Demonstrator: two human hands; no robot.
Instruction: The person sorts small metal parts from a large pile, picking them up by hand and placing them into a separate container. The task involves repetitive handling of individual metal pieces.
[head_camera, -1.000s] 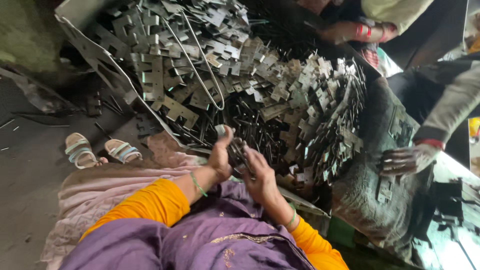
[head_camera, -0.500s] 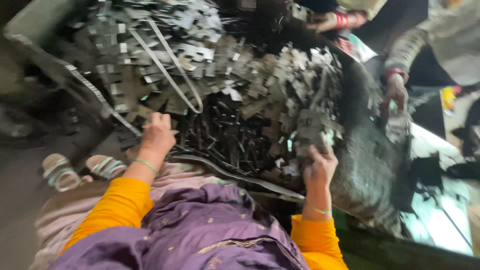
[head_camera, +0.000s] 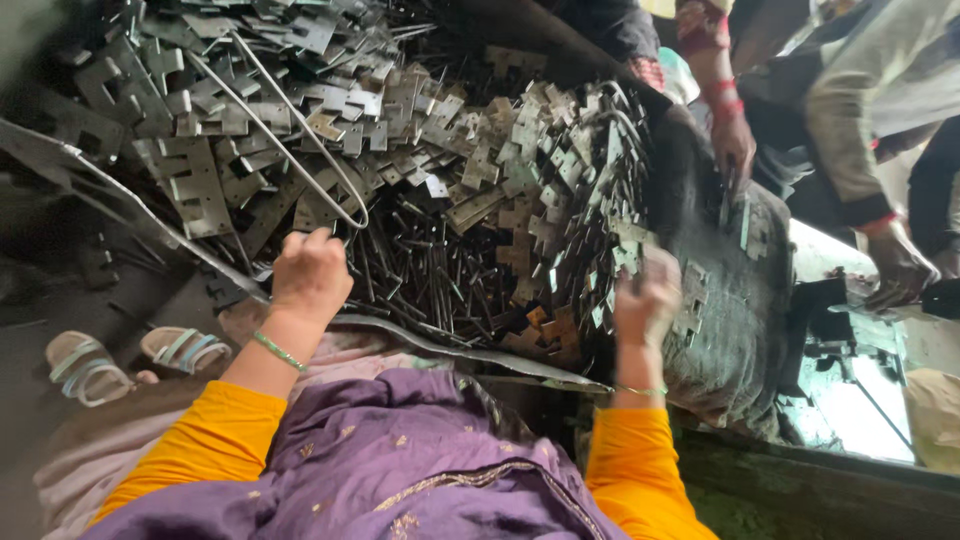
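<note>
Head view: a heap of flat notched metal plates (head_camera: 330, 110) and thin dark pins (head_camera: 420, 270) fills a sack's (head_camera: 730, 330) top. The left hand (head_camera: 310, 275) rests fisted at the heap's near edge. The right hand (head_camera: 648, 297), blurred, touches plates at the right edge; its grip cannot be told.

right hand (head_camera: 648, 296) is motion-blurred — its grip unreadable; left hand (head_camera: 311, 274) hides its fingertips; co-worker's hand (head_camera: 733, 143) beyond is blurred — arm cut off.

heap of grey notched metal plates (head_camera: 520, 170), thin dark pins (head_camera: 430, 270) beneath
</note>
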